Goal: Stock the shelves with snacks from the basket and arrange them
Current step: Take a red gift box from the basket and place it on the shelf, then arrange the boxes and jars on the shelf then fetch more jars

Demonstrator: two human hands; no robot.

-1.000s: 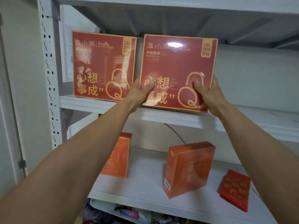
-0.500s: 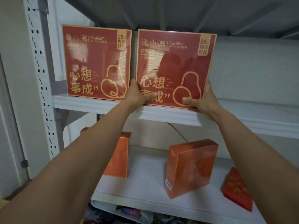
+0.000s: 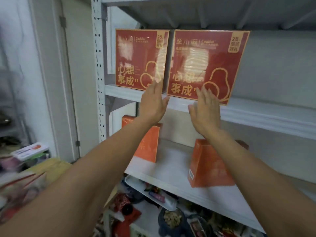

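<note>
Standing upright on the upper shelf point(image 3: 256, 115), the right red box point(image 3: 213, 53) faces outward in the upper middle of the frame, its bottom edge at the shelf's front lip. Just beside it, toward the frame's left, stands the left red box point(image 3: 135, 55), also upright, with only a narrow gap between the two. Both carry gold lettering under glossy wrap.

The left hand point(image 3: 153, 105) is raised in front of the left red box's lower right corner, fingers straight and together, holding nothing. The right hand point(image 3: 206, 112) is up before the lower middle of the right red box, likewise flat and open, gripping nothing. Motion blur hides whether either hand touches a box.

On the lower shelf point(image 3: 171, 171) two more packs stand upright, well apart: the left orange box point(image 3: 150, 147) behind the left forearm and the right orange box point(image 3: 205, 168) beside the right forearm. A white perforated post point(image 3: 98, 65) runs up the left-centre of the frame. At the bottom lie a white tray point(image 3: 131, 181) of packets and a dark bowl point(image 3: 160, 219).
</note>
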